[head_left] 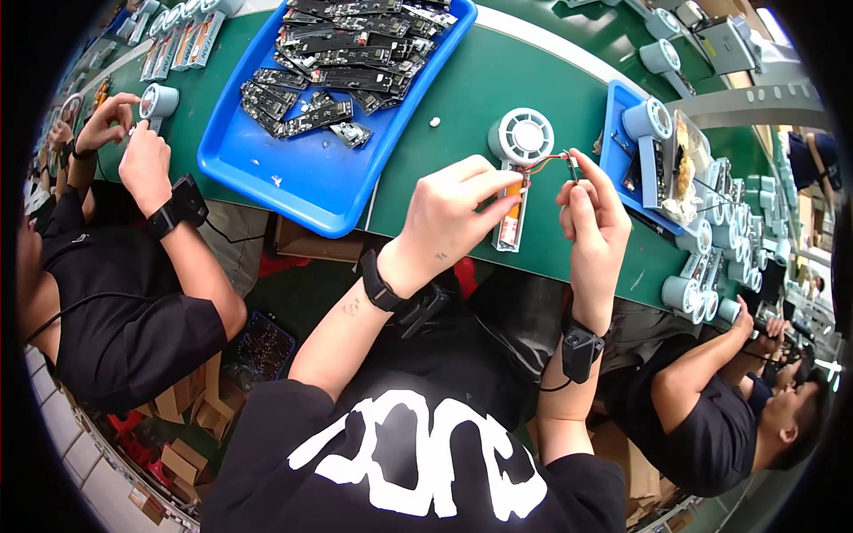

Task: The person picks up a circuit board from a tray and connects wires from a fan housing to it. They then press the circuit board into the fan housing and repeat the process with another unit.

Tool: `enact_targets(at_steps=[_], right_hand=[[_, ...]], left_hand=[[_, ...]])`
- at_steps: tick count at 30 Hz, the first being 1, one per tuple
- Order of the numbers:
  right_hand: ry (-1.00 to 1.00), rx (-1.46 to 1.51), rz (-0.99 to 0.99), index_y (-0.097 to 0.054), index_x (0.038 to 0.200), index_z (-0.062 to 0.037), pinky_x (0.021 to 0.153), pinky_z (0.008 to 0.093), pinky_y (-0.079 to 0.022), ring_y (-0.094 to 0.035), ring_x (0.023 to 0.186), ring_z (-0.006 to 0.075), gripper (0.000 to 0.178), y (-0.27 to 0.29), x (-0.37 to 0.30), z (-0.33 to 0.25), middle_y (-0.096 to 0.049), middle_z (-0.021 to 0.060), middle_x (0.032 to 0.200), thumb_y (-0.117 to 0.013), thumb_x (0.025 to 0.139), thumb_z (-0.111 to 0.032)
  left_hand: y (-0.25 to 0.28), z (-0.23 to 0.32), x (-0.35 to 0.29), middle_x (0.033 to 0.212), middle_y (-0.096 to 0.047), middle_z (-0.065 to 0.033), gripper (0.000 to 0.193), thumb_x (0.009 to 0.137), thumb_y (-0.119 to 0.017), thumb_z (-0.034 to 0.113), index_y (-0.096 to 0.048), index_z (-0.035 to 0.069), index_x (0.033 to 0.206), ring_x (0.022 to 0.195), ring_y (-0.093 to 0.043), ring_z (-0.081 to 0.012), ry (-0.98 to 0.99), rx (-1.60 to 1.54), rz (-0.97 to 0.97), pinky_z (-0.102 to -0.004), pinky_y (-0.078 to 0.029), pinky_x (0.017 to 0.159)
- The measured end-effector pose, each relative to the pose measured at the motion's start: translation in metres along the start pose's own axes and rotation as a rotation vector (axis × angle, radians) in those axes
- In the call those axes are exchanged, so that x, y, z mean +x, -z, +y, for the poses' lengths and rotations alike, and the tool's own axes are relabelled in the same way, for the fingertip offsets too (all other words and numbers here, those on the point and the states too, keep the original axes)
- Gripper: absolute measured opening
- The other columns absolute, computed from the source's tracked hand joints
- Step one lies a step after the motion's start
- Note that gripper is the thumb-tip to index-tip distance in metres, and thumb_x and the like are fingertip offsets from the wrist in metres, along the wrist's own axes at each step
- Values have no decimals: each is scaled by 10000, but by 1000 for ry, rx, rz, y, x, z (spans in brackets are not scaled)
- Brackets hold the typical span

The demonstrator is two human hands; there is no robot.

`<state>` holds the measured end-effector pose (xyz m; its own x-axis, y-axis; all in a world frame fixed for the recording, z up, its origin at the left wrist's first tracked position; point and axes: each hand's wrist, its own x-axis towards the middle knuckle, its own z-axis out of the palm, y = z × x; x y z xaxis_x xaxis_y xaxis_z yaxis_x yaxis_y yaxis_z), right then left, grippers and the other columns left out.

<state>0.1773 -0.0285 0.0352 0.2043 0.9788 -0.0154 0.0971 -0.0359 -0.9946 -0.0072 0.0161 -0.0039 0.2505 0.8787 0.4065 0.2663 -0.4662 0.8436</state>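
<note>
A light-blue handheld fan (pixel 522 135) lies on the green workbench in front of me, its round grille facing up. Its handle is uncovered and shows an orange battery (pixel 511 211) inside. My left hand (pixel 455 211) grips the handle from the left, thumb and fingers closed on it near the fan head. Thin red wires (pixel 544 163) run from the top of the handle to a small dark circuit board (pixel 573 169). My right hand (pixel 593 218) pinches that board between thumb and fingers, just right of the fan. The board's far side is hidden by the fingers.
A blue tray (pixel 306 206) heaped with black circuit boards stands to the left. On the right, a smaller blue tray (pixel 613 115) holds another fan (pixel 647 119) and parts. Several fans (pixel 693 289) crowd the right edge. Co-workers sit on both sides, a hand (pixel 145 164) working at left.
</note>
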Motion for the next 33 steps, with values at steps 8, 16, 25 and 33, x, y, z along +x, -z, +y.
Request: enact_targets(at_steps=[8,16,25,33], right_hand=[[29,10,73,-591,1412,-8,603,192,-422,-506,681,42,396,-8,-14,11,-654,49,997,-577,1017,-44],[78,-124,134,-569,1430,7,682,213,-485,-549,747,73,433,-3,-31,41,-650,89,1194,-571,998,23],[193,-224,107,-596,1414,-8,681,212,-487,-545,768,68,437,6,-37,55,-636,74,1202,-589,982,59],[172,-260,104,-624,1395,-23,648,201,-473,-541,768,57,426,5,-38,50,-637,62,1201,-598,979,65]], left_hand=[[-26,-13,15,775,-688,-74,170,793,-825,50,-779,52,956,647,-649,-204,-185,-115,37,-308,-511,572],[-28,-15,20,766,-684,-50,134,784,-831,85,-749,75,888,665,-661,-221,-272,40,-55,-325,-516,573],[-24,-1,25,718,-628,-29,108,814,-807,144,-712,97,832,656,-643,-232,-303,233,-137,-352,-501,561],[-20,4,27,704,-616,-23,112,817,-794,157,-699,98,817,665,-646,-223,-285,308,-221,-350,-504,573]])
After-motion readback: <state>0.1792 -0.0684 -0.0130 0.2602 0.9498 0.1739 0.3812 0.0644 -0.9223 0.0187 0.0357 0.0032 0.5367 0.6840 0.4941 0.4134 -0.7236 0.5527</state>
